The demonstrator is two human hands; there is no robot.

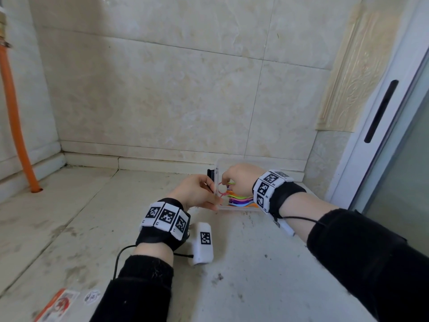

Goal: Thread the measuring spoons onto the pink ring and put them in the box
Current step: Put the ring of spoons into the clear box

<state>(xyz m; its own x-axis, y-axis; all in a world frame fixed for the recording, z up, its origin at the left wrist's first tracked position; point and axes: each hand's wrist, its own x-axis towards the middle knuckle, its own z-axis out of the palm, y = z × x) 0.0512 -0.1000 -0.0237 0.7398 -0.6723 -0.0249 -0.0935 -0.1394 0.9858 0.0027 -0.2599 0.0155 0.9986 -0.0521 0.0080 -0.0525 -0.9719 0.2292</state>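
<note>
- Head view: both hands meet at a clear plastic box (pixel 241 208) that sits on a stained stone surface (pixel 255 263), close to the tiled back wall (pixel 174 89).
- Left hand (pixel 197 194): fingers curled at the box's left wall, thumb lying along the near left corner. It looks like a grip on that wall, though the contact is partly hidden.
- Right hand (pixel 239 180): reaches in over the box from the right, fingertips bunched downward and pinching at the top of the pink ring (pixel 220 190).
- The ring stands roughly upright just inside the left end of the box, between the two hands.
- Measuring spoons (pixel 241 200): a stacked fan of colours (yellow, green, purple, pink, blue, orange) lying inside the box under the right hand, handle ends gathered at the ring. How many are actually on the ring cannot be told.
- A small black piece (pixel 210 174) shows at the box's far left corner, behind the left fingers; what it is cannot be told.
- Both wrists carry black bands with white coded marker tiles; a white marker block (pixel 204 242) hangs below the left wrist.
- An orange hose (pixel 14 112) runs down the left wall to the surface.
- A red and white packet (pixel 58 303) lies at the near left edge.
- A sliding door frame with a black recessed handle (pixel 380 110) stands at right.
</note>
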